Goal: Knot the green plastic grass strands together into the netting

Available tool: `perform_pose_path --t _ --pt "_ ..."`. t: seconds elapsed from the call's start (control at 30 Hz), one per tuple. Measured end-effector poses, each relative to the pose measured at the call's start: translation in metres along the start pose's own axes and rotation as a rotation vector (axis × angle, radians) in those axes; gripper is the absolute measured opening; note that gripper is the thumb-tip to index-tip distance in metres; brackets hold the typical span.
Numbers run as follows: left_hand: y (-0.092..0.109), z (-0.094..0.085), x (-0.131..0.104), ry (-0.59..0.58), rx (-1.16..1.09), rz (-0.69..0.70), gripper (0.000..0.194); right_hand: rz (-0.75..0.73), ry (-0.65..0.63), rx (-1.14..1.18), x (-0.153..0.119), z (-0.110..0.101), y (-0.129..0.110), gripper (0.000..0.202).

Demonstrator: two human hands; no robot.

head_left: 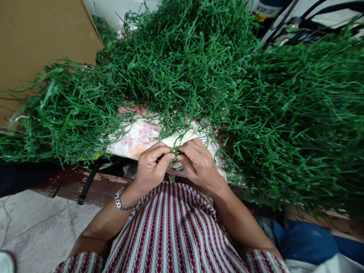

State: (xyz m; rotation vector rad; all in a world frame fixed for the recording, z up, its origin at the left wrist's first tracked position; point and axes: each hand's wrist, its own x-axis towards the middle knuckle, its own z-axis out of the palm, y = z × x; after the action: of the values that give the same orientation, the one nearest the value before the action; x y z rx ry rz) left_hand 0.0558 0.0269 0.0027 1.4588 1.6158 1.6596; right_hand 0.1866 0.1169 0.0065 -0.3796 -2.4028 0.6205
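Both my hands meet in front of my chest over the edge of a flowered cloth (146, 132). Between my left hand (153, 163) and my right hand (199, 163) is a thin green plastic plant stem (182, 136), pinched by the thumb and forefinger of each. Its upper part runs up toward the heap, and a short end hangs below my fingertips. Just beyond my hands lies a big tangled heap of green plastic stems (182, 64). Exactly where the fingertips press, the stem is partly hidden.
More green stems (65, 110) are piled at the left, and a dense mass of them (298, 125) covers the right side. A cardboard box (45, 49) stands at the back left. A dark labelled container (265, 13) and black cables (332, 15) are at the back right.
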Motion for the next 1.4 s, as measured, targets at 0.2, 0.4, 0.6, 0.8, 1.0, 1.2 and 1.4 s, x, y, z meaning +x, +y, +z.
perform_pose_path --t 0.2,0.4,0.6,0.8,1.0,1.2,1.4 --pt "0.006 -0.008 0.005 -0.183 0.010 -0.179 0.010 -0.080 -0.063 -0.033 0.001 -0.012 0.003 0.015" --pt "0.003 -0.008 0.005 -0.328 -0.249 -0.271 0.011 -0.090 -0.110 0.114 0.002 -0.013 0.002 0.019" --pt "0.002 -0.010 0.002 -0.157 0.070 -0.048 0.007 -0.043 -0.189 -0.005 -0.003 -0.012 0.001 0.019" --pt "0.008 -0.019 0.004 -0.361 0.072 -0.171 0.012 -0.098 -0.297 0.067 -0.002 -0.018 0.003 0.020" --pt "0.014 -0.026 0.004 -0.501 -0.054 -0.270 0.015 -0.149 -0.301 0.225 -0.001 -0.021 -0.002 0.022" --pt "0.022 -0.027 0.000 -0.524 -0.133 -0.309 0.017 -0.187 -0.291 0.249 -0.004 -0.026 -0.006 0.019" --pt "0.022 -0.023 0.005 -0.611 0.017 -0.261 0.016 -0.136 -0.340 0.211 -0.002 -0.030 -0.006 0.023"
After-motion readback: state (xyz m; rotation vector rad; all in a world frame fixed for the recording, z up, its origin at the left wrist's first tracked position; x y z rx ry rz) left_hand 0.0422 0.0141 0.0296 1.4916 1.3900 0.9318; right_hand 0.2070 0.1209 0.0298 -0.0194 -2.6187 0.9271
